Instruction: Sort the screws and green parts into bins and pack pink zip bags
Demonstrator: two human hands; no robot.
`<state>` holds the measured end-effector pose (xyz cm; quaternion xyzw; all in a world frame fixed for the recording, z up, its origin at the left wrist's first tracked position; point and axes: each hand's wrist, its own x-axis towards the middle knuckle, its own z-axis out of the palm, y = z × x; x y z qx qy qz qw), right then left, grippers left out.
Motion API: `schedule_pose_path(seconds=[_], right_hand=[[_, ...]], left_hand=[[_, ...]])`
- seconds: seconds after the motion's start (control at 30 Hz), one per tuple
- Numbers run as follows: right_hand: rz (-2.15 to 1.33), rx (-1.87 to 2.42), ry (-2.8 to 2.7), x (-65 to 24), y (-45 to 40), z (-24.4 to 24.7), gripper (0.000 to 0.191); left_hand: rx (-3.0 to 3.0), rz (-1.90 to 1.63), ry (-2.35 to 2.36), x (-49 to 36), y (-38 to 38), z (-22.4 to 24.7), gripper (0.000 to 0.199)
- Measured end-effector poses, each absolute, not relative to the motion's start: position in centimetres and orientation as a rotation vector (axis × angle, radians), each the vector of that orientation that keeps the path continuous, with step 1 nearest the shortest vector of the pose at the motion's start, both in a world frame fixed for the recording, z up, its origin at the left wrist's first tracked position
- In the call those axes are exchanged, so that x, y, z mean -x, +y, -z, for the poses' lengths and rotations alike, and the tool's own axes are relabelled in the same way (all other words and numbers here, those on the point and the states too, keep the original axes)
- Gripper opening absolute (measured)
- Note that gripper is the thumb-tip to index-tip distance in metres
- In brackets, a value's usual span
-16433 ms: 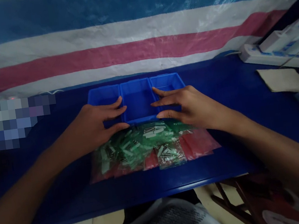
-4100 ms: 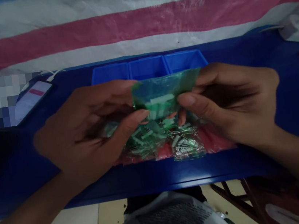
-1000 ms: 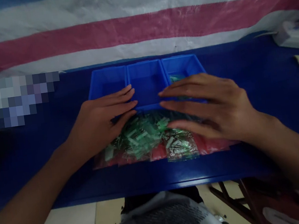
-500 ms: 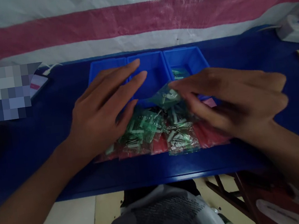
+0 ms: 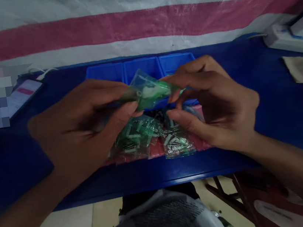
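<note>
A person's left hand (image 5: pixel 68 128) is holding a green packet (image 5: pixel 150 93) pinched in its fingers above a blue table (image 5: pixel 145 175), the packet's long axis lying roughly from 9 to 3 o'clock. The right hand (image 5: pixel 218 102) is sitting at the 3 o'clock end, fingers bent and thumb standing apart; whether it is gripping, one cannot tell. Blue bins (image 5: pixel 149 65) are standing toward 12 o'clock, the right-hand bin (image 5: pixel 177 62) lying between 1 and 2 o'clock, nearest the right hand. More packets (image 5: pixel 134 130) are lying toward 6 o'clock.
</note>
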<state>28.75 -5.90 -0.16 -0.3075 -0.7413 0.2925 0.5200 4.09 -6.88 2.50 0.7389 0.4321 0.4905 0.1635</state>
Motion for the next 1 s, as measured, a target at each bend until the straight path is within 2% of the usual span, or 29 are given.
schedule_pose_path(seconds=[0.13,0.23,0.27,0.3,0.4,0.47,0.57,0.67,0.73,0.87,1.0], right_hand=[[-0.887,0.729,-1.622,-28.3,-5.7,0.4,0.018],[-1.023,0.712,-1.480,-28.2,-5.6,0.1,0.017],[-1.085,0.704,-1.455,-28.3,-5.5,0.0,0.019],[-1.146,0.696,-1.442,-28.3,-5.4,-0.2,0.022],[-1.278,0.680,-1.470,-28.4,-5.3,-0.3,0.033],[-1.293,0.669,-1.521,-28.5,-5.5,0.0,0.028],[-1.079,0.670,-1.661,-28.6,-5.8,0.4,0.018],[-0.575,0.724,-1.887,-28.9,-5.6,0.4,0.028],[-0.304,0.742,-1.983,-29.1,-5.4,0.3,0.033],[-0.116,0.753,-1.998,-29.1,-5.4,-0.1,0.017],[0.027,0.581,-2.053,-29.3,-5.4,0.2,0.017]], left_hand=[[-2.215,-1.267,1.179,-4.1,-7.0,-1.3,0.023],[-2.355,-1.253,1.179,-4.0,-6.7,-1.0,0.045],[-2.391,-1.271,1.200,-4.0,-6.5,-1.1,0.046],[-2.426,-1.278,1.215,-4.0,-6.4,-1.3,0.042],[-2.527,-1.335,1.234,-4.2,-6.3,-2.2,0.014],[-2.603,-1.262,1.205,-4.2,-6.3,-2.6,0.012],[-2.513,-1.271,1.236,-3.8,-6.2,-2.3,0.013],[-2.218,-1.386,1.339,-3.6,-6.0,-1.5,0.015],[-2.015,-1.331,1.286,-3.7,-5.8,-1.2,0.013],[-1.878,-1.200,1.140,-4.0,-5.9,-1.2,0.040],[-2.062,-1.225,1.143,-3.6,-6.2,-0.8,0.035]])
